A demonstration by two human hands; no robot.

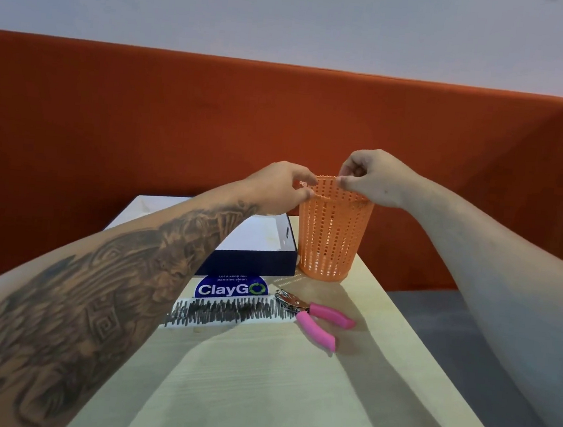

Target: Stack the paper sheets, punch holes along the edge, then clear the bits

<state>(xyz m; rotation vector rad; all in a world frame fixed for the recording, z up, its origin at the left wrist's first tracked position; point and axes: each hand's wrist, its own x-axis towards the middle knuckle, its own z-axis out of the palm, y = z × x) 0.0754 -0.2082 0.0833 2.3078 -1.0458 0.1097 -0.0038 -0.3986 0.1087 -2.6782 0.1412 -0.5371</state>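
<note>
Tabletop (379, 360): pale wood grain, running from 6 o'clock up towards the centre.
Paper strip (229, 313): lies flat at 7 o'clock from the basket, covered in black scribble.
Hole punch (311, 314): just beside the strip's right end, at 3 o'clock from it; pink handles spread, metal head pointing to 10 o'clock.
Sticker (231, 289): blue "ClayGO" label touching the strip's far edge.
Dark blue box (251, 262): at 9 o'clock from the basket, just beside it, its upper face white.
Basket (331, 238): orange, perforated, upright at the tabletop's far end.
Left hand (282, 187): at the rim's 9 o'clock side, thumb and fingers curled in on a small pale scrap (303, 183).
Right hand (371, 177): over the rim's 2 o'clock side, thumb and forefinger pinched; what they hold I cannot tell.
Partition (145, 114): orange-red, behind everything.
</note>
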